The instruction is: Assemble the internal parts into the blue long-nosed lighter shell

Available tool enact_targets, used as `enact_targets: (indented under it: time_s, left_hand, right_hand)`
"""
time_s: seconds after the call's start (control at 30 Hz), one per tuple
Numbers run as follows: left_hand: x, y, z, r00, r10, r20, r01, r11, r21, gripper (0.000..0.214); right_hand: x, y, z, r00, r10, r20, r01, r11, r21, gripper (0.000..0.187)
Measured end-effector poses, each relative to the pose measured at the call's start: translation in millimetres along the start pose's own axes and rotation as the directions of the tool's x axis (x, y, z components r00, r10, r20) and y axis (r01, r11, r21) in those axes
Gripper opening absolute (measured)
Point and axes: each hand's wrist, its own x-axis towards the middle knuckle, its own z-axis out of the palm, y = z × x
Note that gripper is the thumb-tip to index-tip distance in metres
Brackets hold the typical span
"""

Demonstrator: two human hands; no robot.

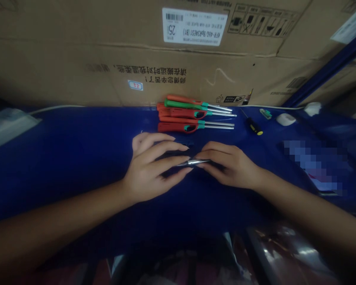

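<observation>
My left hand [154, 166] and my right hand [225, 164] meet at the middle of the blue table [77, 158]. Between their fingertips lies a thin shiny metal rod [192, 162], and both hands pinch it, the left at its left end, the right at its right end. Under my left fingers sits a dark part [178, 152] that I cannot make out. Just behind the hands lies a pile of several long-nosed lighters [192, 114] with red, orange and green handles and metal tubes pointing right.
Large cardboard boxes [136, 51] wall off the back of the table. A small black and yellow screwdriver [252, 124] lies to the right of the lighters, with a small green piece [265, 114] and white objects [285, 119] beyond it. A blurred patch covers something at the right.
</observation>
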Motion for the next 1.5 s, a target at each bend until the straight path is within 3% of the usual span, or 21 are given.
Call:
enact_targets:
  time_s: [0.33, 1.0, 1.37, 1.5]
  left_hand:
    - [0.2, -0.8, 0.2, 1.000, 0.001, 0.002, -0.001, 1.000, 0.003, 0.005]
    - [0.3, -3.4, 0.2, 0.995, 0.097, -0.004, -0.097, 0.993, -0.071, 0.014]
    - [1.6, -2.0, 2.1, 0.999, 0.032, 0.041, -0.025, 0.988, -0.154, 0.004]
    - [0.9, -2.2, 3.1, 0.998, 0.028, 0.053, -0.019, 0.986, -0.165, 0.005]
  right_hand:
    - [-0.1, 0.7, 0.0, 1.000, -0.003, -0.001, 0.003, 1.000, -0.003, 0.019]
    - [0.6, -2.6, 1.5, 0.999, -0.022, 0.025, 0.023, 0.999, -0.027, 0.016]
    - [-2.8, -2.9, 1.8, 0.995, -0.097, 0.036, 0.102, 0.971, -0.214, 0.016]
    - [0.9, -5.3, 2.6, 0.998, -0.040, 0.055, 0.050, 0.983, -0.179, 0.012]
